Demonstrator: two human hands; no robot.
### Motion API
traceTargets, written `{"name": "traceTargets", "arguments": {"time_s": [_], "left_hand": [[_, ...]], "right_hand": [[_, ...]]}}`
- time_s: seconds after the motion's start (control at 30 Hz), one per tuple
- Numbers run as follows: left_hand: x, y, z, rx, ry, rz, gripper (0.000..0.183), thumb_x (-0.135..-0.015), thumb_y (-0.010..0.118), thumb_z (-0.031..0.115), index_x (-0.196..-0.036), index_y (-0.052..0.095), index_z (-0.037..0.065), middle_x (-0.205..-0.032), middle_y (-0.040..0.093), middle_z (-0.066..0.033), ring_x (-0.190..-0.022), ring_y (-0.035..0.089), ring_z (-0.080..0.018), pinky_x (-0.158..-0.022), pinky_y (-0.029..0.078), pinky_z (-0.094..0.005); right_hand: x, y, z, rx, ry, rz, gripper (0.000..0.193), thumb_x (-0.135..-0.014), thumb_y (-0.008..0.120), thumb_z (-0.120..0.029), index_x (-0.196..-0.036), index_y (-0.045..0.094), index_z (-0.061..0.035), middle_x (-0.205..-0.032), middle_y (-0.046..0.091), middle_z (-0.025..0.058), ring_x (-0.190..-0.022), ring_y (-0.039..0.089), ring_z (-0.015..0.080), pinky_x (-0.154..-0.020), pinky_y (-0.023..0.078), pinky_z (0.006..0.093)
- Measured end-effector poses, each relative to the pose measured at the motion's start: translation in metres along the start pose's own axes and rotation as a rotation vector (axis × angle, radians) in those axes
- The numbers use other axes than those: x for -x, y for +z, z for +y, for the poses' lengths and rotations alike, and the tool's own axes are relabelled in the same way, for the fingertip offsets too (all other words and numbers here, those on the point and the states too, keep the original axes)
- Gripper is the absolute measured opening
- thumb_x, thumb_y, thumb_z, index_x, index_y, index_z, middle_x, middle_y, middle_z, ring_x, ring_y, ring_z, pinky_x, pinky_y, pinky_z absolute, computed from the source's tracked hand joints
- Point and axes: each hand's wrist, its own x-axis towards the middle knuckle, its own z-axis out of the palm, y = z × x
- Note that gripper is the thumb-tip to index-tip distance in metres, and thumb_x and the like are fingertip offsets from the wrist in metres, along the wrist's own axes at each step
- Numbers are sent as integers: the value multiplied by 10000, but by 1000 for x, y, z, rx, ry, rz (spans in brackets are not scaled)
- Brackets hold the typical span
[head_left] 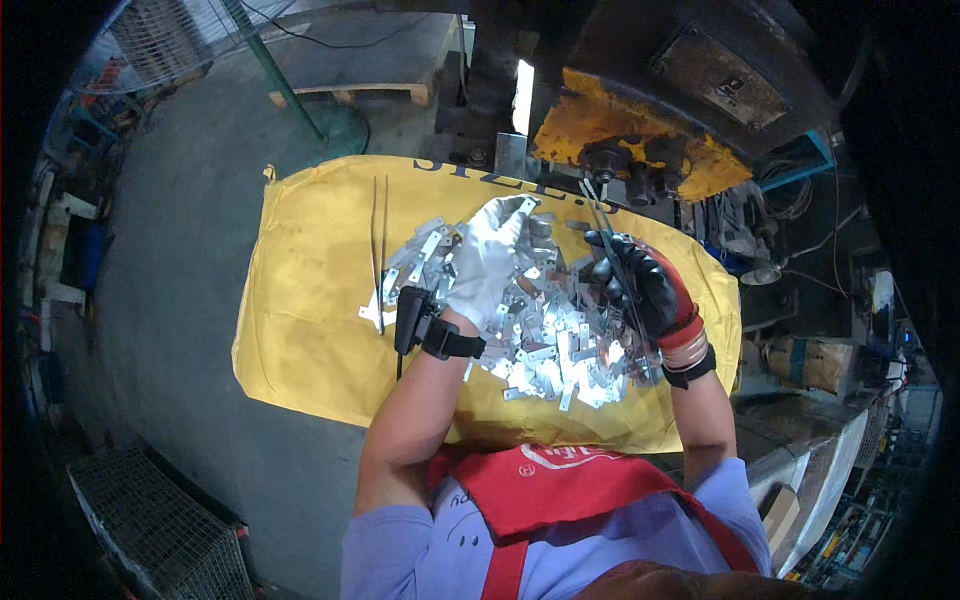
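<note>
My left hand [487,258], in a white glove, is over the upper part of a pile of small metal plates [545,340]. Its fingers are pinched on a flat metal plate [528,206] with a hole in it. In a black and red glove, my right hand [652,290] is closed around long thin metal tweezers [598,212], whose tips point away from me toward the machine. The loose plates lie heaped between and below both hands on a yellow sack-like sheet [305,290]. Two thin dark rods [377,250] lie left of the pile.
A dark machine with a chipped yellow block [610,135] overhangs the sheet's far right side. Beyond the sheet stand a green post [280,75] and a wooden pallet [370,90]. A wire basket [160,525] sits on the floor at lower left.
</note>
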Motion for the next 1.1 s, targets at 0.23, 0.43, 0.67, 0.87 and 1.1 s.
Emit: {"name": "traceTargets", "arguments": {"time_s": [0.23, 0.43, 0.67, 0.87, 1.1], "left_hand": [[4, 0, 5, -16, -37, -11, 233, -893, 517, 137, -1065, 533, -19, -814, 610, -97, -705, 613, -146, -599, 513, -257], [4, -1, 1, 28, 11, 4, 163, -888, 511, 114, -968, 546, -23, -841, 631, -93, -627, 606, -123, -558, 519, -245], [4, -1, 3, 36, 18, 1, 183, -868, 522, 133, -952, 560, -26, -786, 631, -93, -621, 610, -129, -564, 519, -248], [4, -3, 6, 46, 18, 98, 167, -852, 555, 151, -869, 580, -14, -695, 620, -74, -566, 594, -119, -516, 491, -234], [-1, -5, 1, 132, 38, 137, 138, -837, 593, 158, -813, 596, 22, -642, 601, -44, -524, 569, -100, -481, 454, -218]], "right_hand": [[11, 3, 10, 179, -124, 151, 402, -940, 426, -258, -1224, 466, 24, -837, 624, 70, -626, 593, 77, -545, 485, 189], [-5, 3, -2, 82, -21, 150, 328, -927, 453, -203, -1176, 515, 1, -757, 617, 60, -574, 582, 84, -500, 468, 192], [-32, -5, 1, 58, -126, 132, 348, -912, 454, -230, -1171, 497, -2, -822, 625, 93, -616, 597, 100, -513, 495, 208], [-33, 4, -3, 90, -59, 52, 392, -900, 474, -273, -1204, 490, -27, -807, 637, 93, -587, 592, 106, -482, 471, 205], [2, 40, -3, 129, 112, 110, 368, -901, 477, -194, -1208, 478, 8, -725, 631, 51, -540, 585, 75, -458, 441, 161]]}}
